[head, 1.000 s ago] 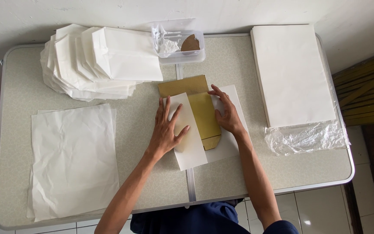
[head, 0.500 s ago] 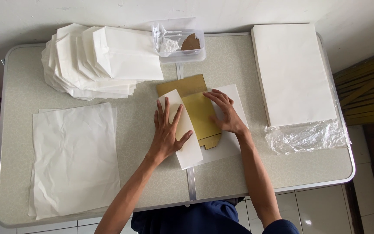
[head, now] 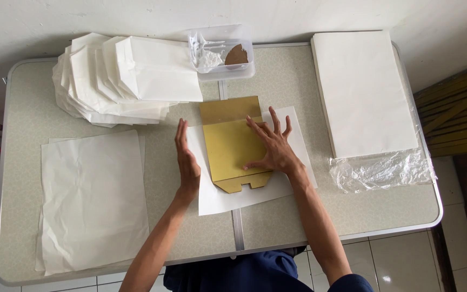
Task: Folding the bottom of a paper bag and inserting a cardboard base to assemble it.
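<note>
**Gold cardboard template on a white sheet, mid-bench**

Gold cardboard template lies flat on a single white paper sheet near the middle of the bench, just short of the far edge and over the bench's centre seam.

At the near-left part of the bench lies a loose stack of flat white sheets, reaching almost to the near edge. Beyond it, at the far-left corner, sits a fanned pile of folded white paper bags.

Next comes the left hand. It stands on its edge on the white sheet, just beside the template's left side, fingers straight and together, holding nothing.

The template has a lighter flap at its far end and a notched tab at its near end. Beyond it, at the far edge, a clear plastic tub holds crumpled plastic and a brown piece.

The right hand lies palm down on the template's right half, fingers spread wide and pressing flat, gripping nothing.

Along the right edge lies a thick ream of white paper, reaching the far-right corner, with its clear plastic wrap crumpled at its near end.
</note>
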